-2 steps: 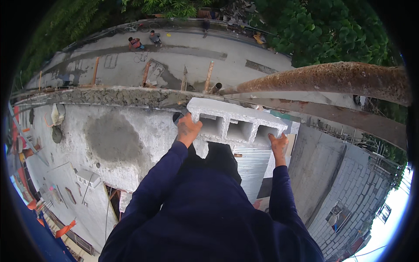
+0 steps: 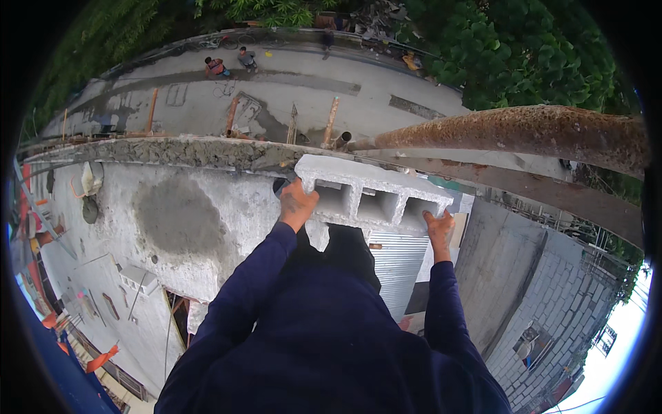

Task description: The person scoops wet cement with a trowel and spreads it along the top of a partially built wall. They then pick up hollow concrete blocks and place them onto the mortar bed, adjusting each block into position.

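Observation:
A grey concrete hollow block (image 2: 373,219) with three open cells facing me is held between my two hands. My left hand (image 2: 298,205) is closed on its left end, fingers wrapped over the end wall. At the opposite end my right hand (image 2: 439,231) grips the block in the same way. To the left of the block runs a strip of rough wet mortar (image 2: 207,153) along the wall top. The block's far side lies against the line of this wall; whether it rests on mortar there is hidden.
A thick rusty pipe (image 2: 510,125) slants in from the right, with a rusty flat beam (image 2: 531,181) beneath it. Rusty bars (image 2: 232,116) stand beyond the wall. Far below, two people (image 2: 216,67) are on the paved street (image 2: 310,93). A wet mortar patch (image 2: 179,217) lies at left.

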A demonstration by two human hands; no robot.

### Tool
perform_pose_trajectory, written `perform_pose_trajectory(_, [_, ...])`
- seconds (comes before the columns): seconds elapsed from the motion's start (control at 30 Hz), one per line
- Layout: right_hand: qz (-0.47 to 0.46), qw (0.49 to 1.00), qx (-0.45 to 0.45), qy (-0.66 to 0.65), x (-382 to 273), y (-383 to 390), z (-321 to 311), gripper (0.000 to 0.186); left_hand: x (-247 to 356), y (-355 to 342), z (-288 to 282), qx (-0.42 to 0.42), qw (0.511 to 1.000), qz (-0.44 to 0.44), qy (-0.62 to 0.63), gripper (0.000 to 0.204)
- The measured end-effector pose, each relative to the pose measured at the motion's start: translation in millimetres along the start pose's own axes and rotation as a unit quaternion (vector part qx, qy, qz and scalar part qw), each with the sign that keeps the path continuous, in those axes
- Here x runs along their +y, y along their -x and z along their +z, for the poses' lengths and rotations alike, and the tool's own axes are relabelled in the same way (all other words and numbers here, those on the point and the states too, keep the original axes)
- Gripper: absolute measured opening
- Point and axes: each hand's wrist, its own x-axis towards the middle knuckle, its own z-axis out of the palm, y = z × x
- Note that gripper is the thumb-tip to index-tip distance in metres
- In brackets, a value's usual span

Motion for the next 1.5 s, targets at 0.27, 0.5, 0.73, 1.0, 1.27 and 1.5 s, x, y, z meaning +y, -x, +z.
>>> perform_pose_trajectory(0.27, [-0.003, 1.0, -0.017, -0.026, -19, -32, 25, 0.071, 0, -36, 13, 0.018, 1.0, -0.018, 0.009, 0.037])
perform_pose_trajectory(0.5, [-0.014, 0.998, -0.049, -0.035, -13, -43, 40, 0.064, -3, -45, 26, 0.024, 0.999, -0.015, -0.026, 0.044])
perform_pose_trajectory(0.73, [-0.041, 0.997, -0.057, -0.034, -13, -55, 50, 0.06, -9, -56, 35, 0.02, 0.996, -0.01, -0.083, 0.05])
perform_pose_trajectory(1.0, [-0.043, 0.998, -0.024, -0.033, -9, -56, 55, 0.07, -14, -71, 43, 0.016, 0.996, -0.002, -0.087, 0.047])
perform_pose_trajectory(1.27, [-0.043, 0.997, -0.063, 0.005, -7, -62, 59, 0.064, -17, -73, 47, 0.003, 0.996, -0.01, -0.083, 0.045])
perform_pose_trajectory(1.5, [-0.033, 0.997, -0.07, -0.007, -5, -67, 65, 0.059, -16, -78, 50, -0.016, 0.995, -0.022, -0.095, 0.046])
